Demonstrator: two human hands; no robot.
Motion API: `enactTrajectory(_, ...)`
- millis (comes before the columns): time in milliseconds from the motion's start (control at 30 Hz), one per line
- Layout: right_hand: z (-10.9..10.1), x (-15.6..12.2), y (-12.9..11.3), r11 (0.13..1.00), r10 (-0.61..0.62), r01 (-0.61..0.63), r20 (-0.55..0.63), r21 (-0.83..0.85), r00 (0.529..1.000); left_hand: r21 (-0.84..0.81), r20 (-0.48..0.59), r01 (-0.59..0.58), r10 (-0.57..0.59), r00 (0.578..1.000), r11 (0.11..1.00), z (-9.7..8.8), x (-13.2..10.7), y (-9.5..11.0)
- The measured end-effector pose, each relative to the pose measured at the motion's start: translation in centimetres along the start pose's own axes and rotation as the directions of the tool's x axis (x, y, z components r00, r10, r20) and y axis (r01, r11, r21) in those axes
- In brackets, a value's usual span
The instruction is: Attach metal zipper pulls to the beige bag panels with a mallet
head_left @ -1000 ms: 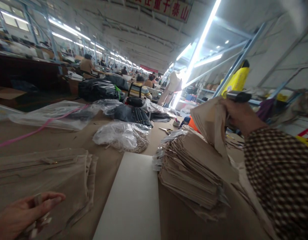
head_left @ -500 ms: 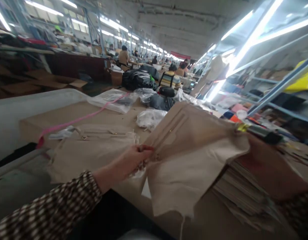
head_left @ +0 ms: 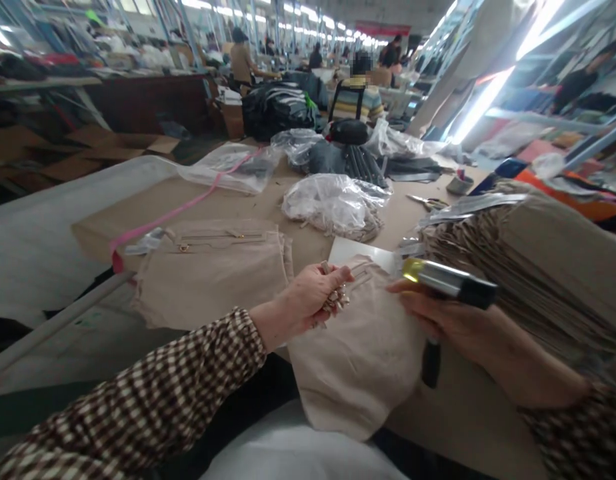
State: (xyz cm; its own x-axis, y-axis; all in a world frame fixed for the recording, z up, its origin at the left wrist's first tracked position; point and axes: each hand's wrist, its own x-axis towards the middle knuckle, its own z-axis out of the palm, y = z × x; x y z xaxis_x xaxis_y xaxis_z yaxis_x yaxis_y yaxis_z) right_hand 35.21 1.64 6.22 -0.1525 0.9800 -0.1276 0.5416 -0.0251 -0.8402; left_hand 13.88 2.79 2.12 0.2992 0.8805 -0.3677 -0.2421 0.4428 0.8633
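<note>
My left hand (head_left: 308, 297) is closed around a bunch of small metal pieces (head_left: 337, 300), perhaps zipper pulls; their exact kind is unclear. Beneath it a beige fabric panel (head_left: 358, 360) with a zipper slot at its top lies at the table's front edge. My right hand (head_left: 453, 327) grips a hammer (head_left: 451, 283) with a silver head, a yellow tip and a black end, above the panel's right side. To the left rests a pile of beige panels (head_left: 213, 287), the top one with a zipper and a ring. A white plate (head_left: 358, 250) shows behind the front panel.
A thick stack of beige panels (head_left: 553, 247) stands at the right. Farther back are a plastic-wrapped bundle (head_left: 333, 203), scissors (head_left: 428, 201), a tape roll (head_left: 459, 183) and dark pieces (head_left: 343, 160). A pink strap (head_left: 188, 208) crosses the left side. Several people sit beyond.
The beige panel, held up between my hands before, now lies low on the table. My right hand has moved left with the hammer. The view has tilted down.
</note>
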Motion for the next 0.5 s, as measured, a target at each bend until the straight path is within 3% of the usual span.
enactTrajectory(67,2.5,1.4,-1.9,0.994,-0.079,0.069,0.125,0.082,0.989,-0.092,-0.020,-0.046,0.045,0.999,0.995,0.7,0.3,-0.2)
enactTrajectory(133,4.3,2.5,-2.8,0.983,-0.184,0.182,0.157,0.026,0.970,-0.144,-0.023,-0.080,0.078,0.997,0.986,1.0,0.6,-0.4)
enactTrajectory(267,5.4,3.9,-2.9,0.945,-0.297,0.315,0.173,-0.086,0.939,-0.154,-0.026,-0.068,0.064,0.998,0.986,1.0,0.9,-0.9)
enactTrajectory(500,4.4,5.6,-1.5,0.981,-0.192,0.176,0.378,0.078,0.905,-0.132,0.072,0.025,-0.015,0.997,0.991,0.7,1.2,-1.6)
